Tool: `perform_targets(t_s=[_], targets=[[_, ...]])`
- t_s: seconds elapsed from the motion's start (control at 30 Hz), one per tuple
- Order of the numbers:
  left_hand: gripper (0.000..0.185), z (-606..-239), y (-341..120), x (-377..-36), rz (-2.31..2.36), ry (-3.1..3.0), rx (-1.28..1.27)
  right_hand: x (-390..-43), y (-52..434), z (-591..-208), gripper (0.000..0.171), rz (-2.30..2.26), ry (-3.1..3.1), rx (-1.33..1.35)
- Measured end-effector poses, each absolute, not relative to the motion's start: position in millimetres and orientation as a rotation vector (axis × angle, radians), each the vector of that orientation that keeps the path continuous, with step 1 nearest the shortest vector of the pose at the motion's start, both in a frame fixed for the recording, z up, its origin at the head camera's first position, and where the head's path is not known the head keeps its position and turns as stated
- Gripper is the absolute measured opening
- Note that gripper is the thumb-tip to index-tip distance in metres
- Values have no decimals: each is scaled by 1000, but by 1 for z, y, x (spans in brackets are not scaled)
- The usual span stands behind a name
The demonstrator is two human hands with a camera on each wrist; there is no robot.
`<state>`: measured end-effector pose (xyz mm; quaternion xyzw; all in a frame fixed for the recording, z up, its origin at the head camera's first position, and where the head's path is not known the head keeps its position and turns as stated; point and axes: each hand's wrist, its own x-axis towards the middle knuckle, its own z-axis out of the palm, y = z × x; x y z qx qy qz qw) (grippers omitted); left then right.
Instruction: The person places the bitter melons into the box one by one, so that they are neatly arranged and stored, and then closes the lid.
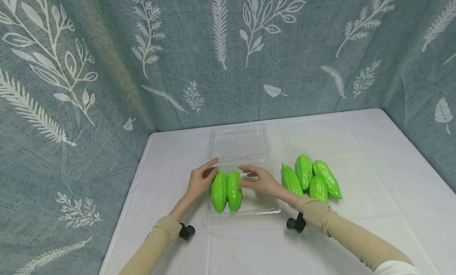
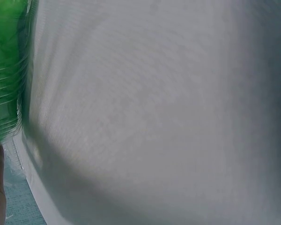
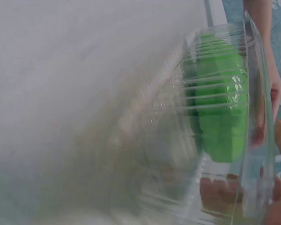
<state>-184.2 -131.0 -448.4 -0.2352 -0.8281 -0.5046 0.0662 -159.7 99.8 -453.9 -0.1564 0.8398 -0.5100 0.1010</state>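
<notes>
A clear plastic clamshell box (image 1: 265, 207) lies open on the white table, its lid (image 1: 238, 142) folded back. Two green ridged gourds (image 1: 219, 191) (image 1: 234, 190) lie side by side in the left part of its tray. My left hand (image 1: 208, 170) rests against the left gourd at the tray's left edge, fingers extended. My right hand (image 1: 249, 178) reaches over the tray with straight fingers touching the right gourd. The left wrist view catches a green gourd (image 2: 4, 70) behind ribbed plastic. Seen from the right wrist, a gourd (image 3: 222, 108) sits inside the clear wall (image 3: 187, 154).
Several more green gourds (image 1: 311, 179) lie in a loose group on the white tablecloth (image 1: 374, 164) right of the box. Leaf-patterned grey-blue fabric (image 1: 107, 69) walls the table at the back and both sides.
</notes>
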Motion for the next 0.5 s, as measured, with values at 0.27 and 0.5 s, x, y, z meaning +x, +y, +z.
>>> perform_targets(t_s=[0.27, 0.5], targets=[[35, -451, -131, -186, -1530, -2488, -730, -157, 110, -448, 53, -1560, 2461, -489], [34, -450, -132, -185, -1499, -2493, -726, -155, 118, -447, 51, -1684, 2404, -568]])
